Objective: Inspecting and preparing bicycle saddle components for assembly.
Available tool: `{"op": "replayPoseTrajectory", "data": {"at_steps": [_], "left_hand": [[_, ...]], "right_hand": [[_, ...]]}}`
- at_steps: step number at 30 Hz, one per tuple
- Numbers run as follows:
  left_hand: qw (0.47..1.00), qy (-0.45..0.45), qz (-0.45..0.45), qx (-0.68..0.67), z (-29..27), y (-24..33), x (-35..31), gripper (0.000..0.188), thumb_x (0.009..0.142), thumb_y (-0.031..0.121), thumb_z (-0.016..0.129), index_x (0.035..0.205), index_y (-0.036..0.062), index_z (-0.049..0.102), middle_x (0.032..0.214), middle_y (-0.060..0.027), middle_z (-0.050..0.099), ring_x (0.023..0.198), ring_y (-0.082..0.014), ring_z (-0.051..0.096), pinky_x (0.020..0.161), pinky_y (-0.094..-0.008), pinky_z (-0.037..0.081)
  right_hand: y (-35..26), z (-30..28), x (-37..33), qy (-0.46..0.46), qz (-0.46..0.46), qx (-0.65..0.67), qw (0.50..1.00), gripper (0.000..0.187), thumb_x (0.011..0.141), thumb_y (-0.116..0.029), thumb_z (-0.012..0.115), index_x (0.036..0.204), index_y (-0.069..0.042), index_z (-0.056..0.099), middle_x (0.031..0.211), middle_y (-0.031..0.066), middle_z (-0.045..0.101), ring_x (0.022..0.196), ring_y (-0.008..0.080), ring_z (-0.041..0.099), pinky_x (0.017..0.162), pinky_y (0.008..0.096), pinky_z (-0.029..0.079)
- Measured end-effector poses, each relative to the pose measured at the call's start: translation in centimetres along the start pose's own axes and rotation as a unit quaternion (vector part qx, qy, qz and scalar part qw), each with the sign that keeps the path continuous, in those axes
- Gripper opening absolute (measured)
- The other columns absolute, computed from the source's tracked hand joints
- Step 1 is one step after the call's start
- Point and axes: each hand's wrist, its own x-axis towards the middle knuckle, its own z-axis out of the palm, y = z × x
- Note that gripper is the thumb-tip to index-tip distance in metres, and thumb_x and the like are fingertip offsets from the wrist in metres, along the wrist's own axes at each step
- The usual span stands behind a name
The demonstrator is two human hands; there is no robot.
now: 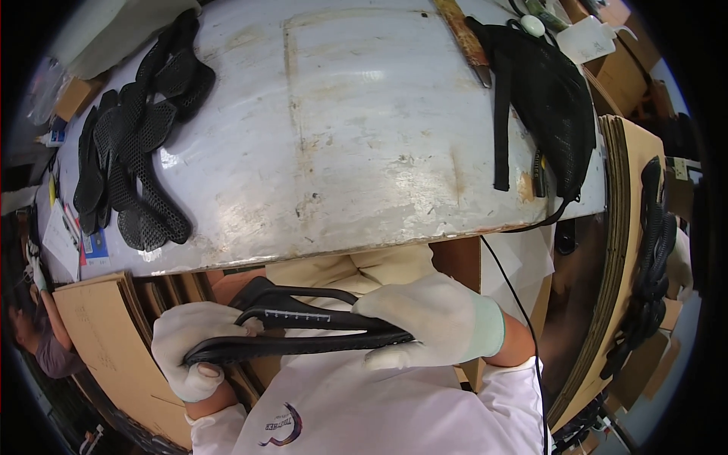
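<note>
A black bicycle saddle (296,347) with a long central slot is held between my two hands, in front of my body and below the table's near edge. My left hand (189,341), in a white glove, grips its one end with the fingers curled round the rim. The gloved right hand (428,318) clasps the other end, fingers over the top and thumb beneath. Small pale marks run along the inner side of the slot.
On the worn grey table (356,152) lie a heap of black honeycomb-textured pieces (136,144), a black bag (538,98) and a wooden-handled tool (462,38). A white squeeze bottle (588,39) stands far right. Cardboard (114,356) flanks me; another person's arm (57,326) shows left.
</note>
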Motion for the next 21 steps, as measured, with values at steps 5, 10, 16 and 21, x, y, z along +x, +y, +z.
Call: {"op": "replayPoseTrajectory", "data": {"at_steps": [5,10,16,21], "left_hand": [[0.999,-0.016,0.046,0.014,-0.2,0.3,-0.3,0.071,0.096,0.061,0.065,0.081,-0.0078,0.074,0.074,-0.0171,0.074,0.07,-0.0322,0.077,0.067,-0.0365,0.062],[0.997,-0.005,0.071,-0.001,-0.1,-0.2,-0.7,0.069,0.1,0.059,0.062,0.081,-0.0074,0.074,0.073,-0.0168,0.074,0.069,-0.0315,0.077,0.064,-0.0359,0.062],[0.998,0.013,0.048,0.031,0.2,-0.4,-0.4,0.074,0.101,0.063,0.058,0.079,-0.0064,0.071,0.071,-0.0175,0.073,0.063,-0.0307,0.074,0.06,-0.0356,0.059],[1.0,0.006,0.031,-0.001,-0.7,-0.7,-0.5,0.076,0.1,0.064,0.06,0.082,-0.008,0.074,0.074,-0.0192,0.075,0.067,-0.0328,0.076,0.064,-0.0375,0.062]], "right_hand": [[-0.2,0.6,0.1,0.029,-0.052,-0.037,0.998,0.042,0.093,-0.032,0.075,0.116,0.0,0.063,0.094,0.0149,0.067,0.077,0.0325,0.069,0.062,0.0392,0.055],[-0.7,0.3,0.5,0.017,-0.053,-0.046,0.997,0.039,0.09,-0.028,0.077,0.113,0.001,0.064,0.093,0.014,0.067,0.075,0.0306,0.069,0.059,0.0381,0.054],[0.1,0.5,0.3,0.02,-0.043,-0.038,0.998,0.052,0.089,-0.037,0.081,0.122,0.001,0.066,0.091,0.0133,0.07,0.073,0.0306,0.07,0.061,0.0376,0.056],[-0.4,-0.1,0.4,-0.054,0.016,0.019,0.998,0.063,0.087,-0.041,0.083,0.131,0.0,0.063,0.108,0.0168,0.07,0.088,0.0325,0.073,0.073,0.0374,0.061]]}}
